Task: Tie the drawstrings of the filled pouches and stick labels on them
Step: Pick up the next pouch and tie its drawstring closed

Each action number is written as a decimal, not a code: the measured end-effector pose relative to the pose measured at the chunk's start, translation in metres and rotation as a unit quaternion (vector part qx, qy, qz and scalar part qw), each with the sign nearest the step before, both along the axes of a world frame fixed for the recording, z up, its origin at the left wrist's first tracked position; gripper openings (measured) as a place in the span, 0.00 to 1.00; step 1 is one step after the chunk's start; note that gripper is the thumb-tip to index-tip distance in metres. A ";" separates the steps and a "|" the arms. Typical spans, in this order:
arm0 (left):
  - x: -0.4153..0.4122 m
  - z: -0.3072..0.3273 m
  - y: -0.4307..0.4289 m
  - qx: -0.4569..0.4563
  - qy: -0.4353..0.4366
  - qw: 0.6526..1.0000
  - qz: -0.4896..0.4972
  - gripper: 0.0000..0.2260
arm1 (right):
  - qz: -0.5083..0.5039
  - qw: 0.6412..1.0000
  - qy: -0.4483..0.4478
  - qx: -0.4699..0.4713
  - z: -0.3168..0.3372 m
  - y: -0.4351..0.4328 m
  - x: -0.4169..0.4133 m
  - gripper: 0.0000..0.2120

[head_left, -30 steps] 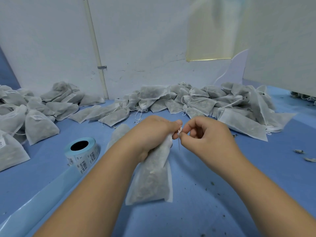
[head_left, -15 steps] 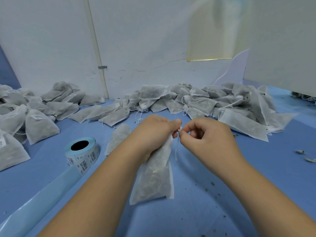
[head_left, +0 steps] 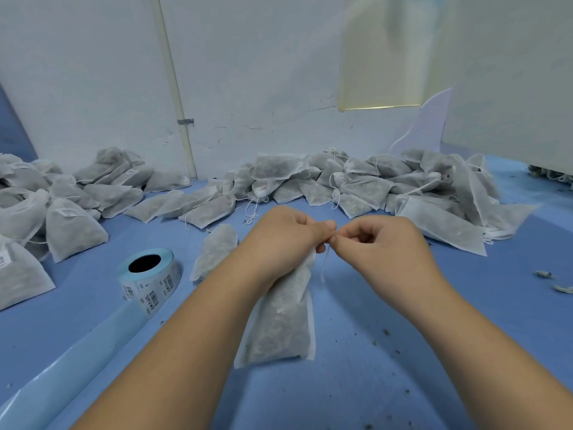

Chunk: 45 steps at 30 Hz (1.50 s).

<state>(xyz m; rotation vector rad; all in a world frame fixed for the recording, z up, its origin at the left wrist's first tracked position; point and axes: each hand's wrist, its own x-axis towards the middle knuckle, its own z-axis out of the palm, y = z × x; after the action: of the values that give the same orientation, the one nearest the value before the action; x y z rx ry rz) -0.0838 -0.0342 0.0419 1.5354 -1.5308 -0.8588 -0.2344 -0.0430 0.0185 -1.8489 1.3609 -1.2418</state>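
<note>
Pouch [head_left: 279,324] hung with its long axis near upright, its neck gripped in the left hand [head_left: 288,240] and its bottom edge low over the worktop [head_left: 403,336]; whether it touched could not be told. The right hand [head_left: 378,243] pinched the drawstring [head_left: 324,265] at the neck, a loose end dangling. Bare worktop lay to the right, with the roll [head_left: 148,274] to the left and piles [head_left: 356,184] along the wall. Against half a second before, both hands and the pouch had barely shifted.
</note>
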 end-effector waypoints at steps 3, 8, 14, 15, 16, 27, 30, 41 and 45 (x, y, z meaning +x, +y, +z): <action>0.004 0.001 0.001 0.011 -0.008 1.000 -0.020 0.16 | 0.007 1.000 0.000 0.014 0.001 0.000 -0.002 0.08; 0.015 0.009 0.003 0.023 -0.029 0.997 -0.067 0.11 | 0.031 0.996 -0.041 0.079 0.006 -0.001 -0.010 0.08; 0.023 0.011 0.004 0.007 -0.019 0.997 -0.078 0.08 | 0.131 0.946 -0.258 0.143 0.014 -0.002 -0.016 0.10; 0.023 0.010 0.003 0.001 -0.010 0.997 -0.081 0.08 | 0.158 0.929 -0.297 0.152 0.015 -0.002 -0.016 0.10; 0.022 0.009 0.003 -0.005 0.001 0.996 -0.085 0.07 | 0.184 0.911 -0.332 0.160 0.016 -0.002 -0.016 0.10; 0.016 0.011 0.003 -0.044 0.011 0.990 -0.133 0.09 | 0.305 0.761 -0.524 0.231 0.015 0.004 -0.003 0.06; 0.018 0.011 0.002 -0.082 -0.039 0.992 -0.089 0.09 | 0.314 0.762 -0.490 0.285 0.017 0.003 -0.006 0.06; 0.017 -0.001 -0.006 -0.093 -0.097 0.988 -0.071 0.09 | 0.251 0.802 -0.460 0.287 0.014 -0.004 -0.010 0.10; 0.017 -0.003 -0.006 -0.103 -0.074 0.989 -0.074 0.09 | 0.274 0.767 -0.507 0.283 0.013 -0.001 -0.003 0.10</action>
<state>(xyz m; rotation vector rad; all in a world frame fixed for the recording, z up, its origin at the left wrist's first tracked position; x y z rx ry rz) -0.0667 -0.0398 0.0391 1.3737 -1.7989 -0.6564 -0.2377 -0.0444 0.0320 -0.7682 0.4230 -1.0492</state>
